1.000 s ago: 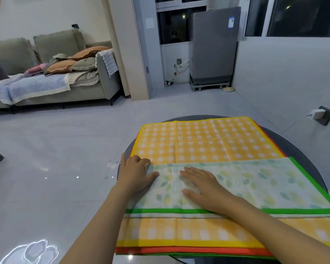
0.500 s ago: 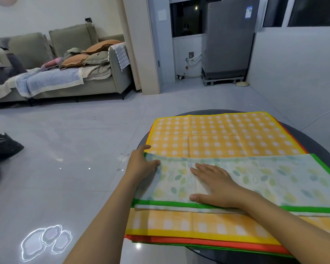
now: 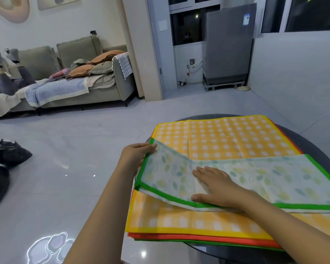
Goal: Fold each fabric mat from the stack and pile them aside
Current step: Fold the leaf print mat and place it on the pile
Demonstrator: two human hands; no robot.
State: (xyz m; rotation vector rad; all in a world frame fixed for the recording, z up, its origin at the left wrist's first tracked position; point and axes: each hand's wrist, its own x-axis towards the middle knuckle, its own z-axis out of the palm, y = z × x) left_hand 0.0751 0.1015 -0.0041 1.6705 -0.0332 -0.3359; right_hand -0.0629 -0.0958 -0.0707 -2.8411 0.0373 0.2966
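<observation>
Folded once lengthwise, green-bordered leaf-print mat (image 3: 255, 172) atop stack of mats (image 3: 198, 223) on dark round counter (image 3: 324, 159). Left hand (image 3: 135, 156) pinching the mat's far left corner, thumb on top, fingers curled beneath, left end raised off the stack. Right hand (image 3: 217, 185) flat, fingers straight and slightly spread, pressing down near the mat's middle. Directly beneath, yellow checked mat (image 3: 227, 140) spread open, orange and green edges of further mats showing at the stack's near side. Beyond, grey sofa (image 3: 107, 92) heaped with blankets, a person's legs at its left end; grey appliance (image 3: 229, 46) by the window; black bag (image 3: 10, 153) on the glossy floor at left.
</observation>
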